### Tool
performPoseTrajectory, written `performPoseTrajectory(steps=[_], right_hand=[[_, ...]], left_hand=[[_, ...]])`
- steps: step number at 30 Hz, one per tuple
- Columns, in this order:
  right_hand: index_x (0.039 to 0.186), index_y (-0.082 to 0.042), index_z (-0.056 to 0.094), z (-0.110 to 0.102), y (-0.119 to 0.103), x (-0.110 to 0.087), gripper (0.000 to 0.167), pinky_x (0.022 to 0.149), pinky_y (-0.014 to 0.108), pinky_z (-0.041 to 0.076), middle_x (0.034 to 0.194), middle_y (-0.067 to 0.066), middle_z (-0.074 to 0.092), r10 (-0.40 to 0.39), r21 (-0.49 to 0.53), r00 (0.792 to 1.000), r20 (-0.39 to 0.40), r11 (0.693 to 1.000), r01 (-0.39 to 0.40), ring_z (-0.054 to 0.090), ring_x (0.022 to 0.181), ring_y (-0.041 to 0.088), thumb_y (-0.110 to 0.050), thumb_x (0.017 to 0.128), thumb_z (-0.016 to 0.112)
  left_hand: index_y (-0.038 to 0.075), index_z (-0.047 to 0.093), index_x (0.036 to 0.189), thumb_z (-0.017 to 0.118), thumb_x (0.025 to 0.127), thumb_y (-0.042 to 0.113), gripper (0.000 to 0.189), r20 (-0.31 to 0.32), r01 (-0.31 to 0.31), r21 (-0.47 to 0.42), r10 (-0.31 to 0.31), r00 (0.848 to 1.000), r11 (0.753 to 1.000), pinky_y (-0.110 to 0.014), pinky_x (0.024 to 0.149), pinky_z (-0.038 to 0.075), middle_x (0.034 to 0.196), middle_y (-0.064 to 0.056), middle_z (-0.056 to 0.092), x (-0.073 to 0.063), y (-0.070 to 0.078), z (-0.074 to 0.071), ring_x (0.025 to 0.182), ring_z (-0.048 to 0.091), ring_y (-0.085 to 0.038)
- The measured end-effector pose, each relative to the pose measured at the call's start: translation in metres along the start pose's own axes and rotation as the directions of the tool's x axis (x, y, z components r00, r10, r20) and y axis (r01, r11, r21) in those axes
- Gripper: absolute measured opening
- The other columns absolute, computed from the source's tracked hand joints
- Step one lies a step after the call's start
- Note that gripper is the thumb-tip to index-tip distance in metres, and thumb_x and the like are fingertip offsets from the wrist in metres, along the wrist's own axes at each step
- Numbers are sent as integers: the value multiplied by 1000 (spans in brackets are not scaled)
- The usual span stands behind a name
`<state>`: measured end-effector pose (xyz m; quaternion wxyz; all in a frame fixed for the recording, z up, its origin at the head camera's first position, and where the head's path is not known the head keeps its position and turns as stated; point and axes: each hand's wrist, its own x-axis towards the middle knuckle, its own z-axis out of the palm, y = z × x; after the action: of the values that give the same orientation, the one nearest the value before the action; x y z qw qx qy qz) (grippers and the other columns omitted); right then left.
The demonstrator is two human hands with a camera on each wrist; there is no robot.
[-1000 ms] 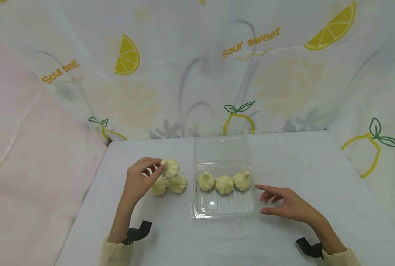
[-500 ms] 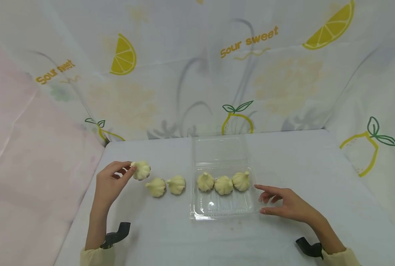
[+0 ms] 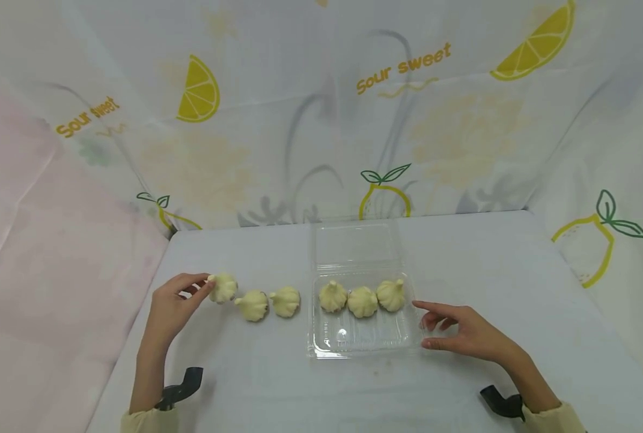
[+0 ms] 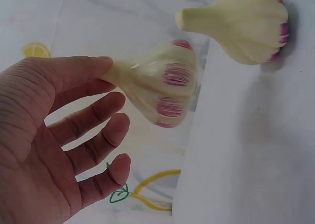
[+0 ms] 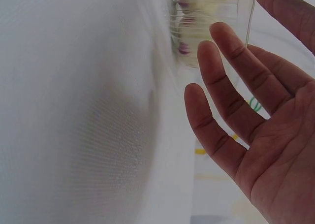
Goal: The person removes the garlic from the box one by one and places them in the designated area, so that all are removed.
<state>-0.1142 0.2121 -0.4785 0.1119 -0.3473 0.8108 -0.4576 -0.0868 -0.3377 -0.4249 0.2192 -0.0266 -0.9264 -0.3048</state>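
My left hand pinches a garlic bulb by its stem between thumb and index finger; the other fingers are spread. In the left wrist view this bulb shows purple streaks around its base. Two more bulbs, a nearer one and one further right, lie on the table. A clear plastic clamshell box stands with its lid up, holding three garlic bulbs in a row. At its right side is my right hand, fingers loosely extended, fingertips at the box wall; contact is hard to tell.
The lid leans back behind the box. A white cloth covers the table. Lemon-printed curtains hang behind it and at the sides. A black camera mount sits on each wrist.
My left hand has carried its garlic bulb left, away from the box, then lowered it toward the table beside the two loose bulbs. My right hand has stayed in place.
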Motion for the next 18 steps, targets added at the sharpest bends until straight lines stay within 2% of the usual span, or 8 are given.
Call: performPoseTrajectory(steps=[6,11,18], right_hand=[[142,-4,51,-1,-1,0,67,74,35,55,99,0,68,-9,1,1000,-3,1000,9,66,90,16,-22,84,80],[141,-4,52,0,-1,-1,67,75,35,55,99,-1,68,-8,6,1000,-12,1000,8,66,90,16,-23,84,80],[141,-3,52,0,0,-1,67,75,35,55,99,-2,69,20,-1,1000,-10,1000,-20,66,91,15,-23,84,81]], left_hand=[[5,75,104,78,85,9,20,98,-1,33,-2,995,999,-16,68,47,89,-4,69,-4,-8,-2,77,57,-6],[6,74,106,77,87,12,20,146,23,48,-30,989,999,-20,69,48,91,-3,69,-5,-14,-6,79,57,-6],[7,75,104,77,87,13,18,233,17,21,-21,972,1000,-21,71,49,92,0,71,-4,-17,-7,81,59,-4]])
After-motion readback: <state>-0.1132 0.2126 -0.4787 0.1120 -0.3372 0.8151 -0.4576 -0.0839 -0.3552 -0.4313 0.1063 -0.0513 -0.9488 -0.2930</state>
